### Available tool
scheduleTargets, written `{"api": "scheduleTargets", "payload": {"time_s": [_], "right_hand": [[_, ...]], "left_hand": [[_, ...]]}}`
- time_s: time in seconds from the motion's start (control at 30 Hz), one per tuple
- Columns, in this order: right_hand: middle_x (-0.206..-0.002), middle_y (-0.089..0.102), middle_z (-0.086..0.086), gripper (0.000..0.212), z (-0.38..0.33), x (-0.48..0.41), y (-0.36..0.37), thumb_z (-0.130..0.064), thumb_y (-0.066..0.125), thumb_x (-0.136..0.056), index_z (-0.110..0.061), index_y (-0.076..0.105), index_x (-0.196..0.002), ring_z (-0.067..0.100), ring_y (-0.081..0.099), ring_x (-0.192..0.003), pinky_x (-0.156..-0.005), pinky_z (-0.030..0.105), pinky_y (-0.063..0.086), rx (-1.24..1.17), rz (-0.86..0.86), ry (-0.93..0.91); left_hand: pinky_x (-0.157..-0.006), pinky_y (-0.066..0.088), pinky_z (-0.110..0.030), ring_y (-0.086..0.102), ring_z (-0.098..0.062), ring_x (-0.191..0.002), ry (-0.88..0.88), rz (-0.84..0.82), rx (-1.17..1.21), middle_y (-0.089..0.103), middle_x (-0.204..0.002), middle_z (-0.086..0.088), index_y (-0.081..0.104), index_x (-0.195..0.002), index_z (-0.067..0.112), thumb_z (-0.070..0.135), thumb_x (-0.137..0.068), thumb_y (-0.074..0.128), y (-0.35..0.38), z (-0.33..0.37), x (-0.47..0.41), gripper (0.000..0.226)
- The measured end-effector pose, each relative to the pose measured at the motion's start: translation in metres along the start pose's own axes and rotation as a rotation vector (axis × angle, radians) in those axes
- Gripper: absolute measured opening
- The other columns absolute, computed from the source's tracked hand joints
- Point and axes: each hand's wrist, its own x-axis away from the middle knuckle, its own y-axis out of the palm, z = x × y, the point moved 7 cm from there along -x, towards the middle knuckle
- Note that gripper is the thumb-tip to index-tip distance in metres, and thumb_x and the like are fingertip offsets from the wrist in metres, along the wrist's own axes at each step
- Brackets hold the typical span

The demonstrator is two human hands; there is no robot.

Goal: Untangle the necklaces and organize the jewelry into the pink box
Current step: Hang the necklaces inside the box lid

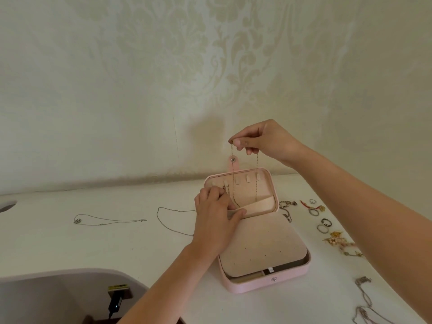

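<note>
1. Pink box [247,285] lies open at centre right of the head view on a white table [70,242]. Its lid stands upright near the wall, and a perforated panel [257,242] lies over the base.
2. Above the lid, the right hand [264,141] pinches a gold necklace [257,164] between thumb and fingertips. Two strands hang straight down in front of the lid's row of hook tabs [247,178], and their lower ends drop towards the pocket [259,204].
3. The left hand [217,220] grips the left end of that pocket, thumb laid along its lip and fingers curled behind. Whether it also holds the chain's lowest loop cannot be told.
4. The chain looks very light, limp and fine, likely to slip, swing and knot on itself. It seems best pinched near the clasp and kept hanging taut, with each strand guided to a tab rather than dropped in a heap.
5. Other jewelry waits on the table: silver chains [109,220] at mid left, rings [325,224] and a floral piece [339,242] at right, and another chain [364,300] at lower right.
</note>
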Motion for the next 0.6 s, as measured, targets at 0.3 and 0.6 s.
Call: {"api": "scheduleTargets", "payload": {"time_s": [0.3, 0.6], "right_hand": [[-0.085, 0.071, 0.007, 0.013, 0.022, 0.016, 0.015, -0.01, 0.067, -0.085, -0.006, 0.073, -0.096, -0.003, 0.052, -0.056, -0.057, 0.01, 0.041, -0.121, 0.09, 0.002], [-0.075, 0.071, 0.006, 0.01, 0.064, 0.046, 0.027, -0.012, 0.071, -0.082, -0.02, 0.076, -0.082, 0.012, 0.056, -0.066, -0.065, 0.02, 0.042, 0.102, 0.354, -0.034]], "left_hand": [[-0.085, 0.016, -0.018, 0.032, -0.011, -0.095, 0.009, 0.031, -0.002, 0.049, -0.091, 0.007, 0.058, -0.071, 0.019, 0.035, -0.073, 0.076, -0.001, 0.0, 0.001, 0.024], [-0.084, 0.015, -0.016, 0.033, -0.009, -0.094, 0.033, 0.073, 0.011, 0.05, -0.089, 0.006, 0.057, -0.068, 0.019, 0.035, -0.072, 0.074, -0.003, 0.0, 0.002, 0.024]]}}
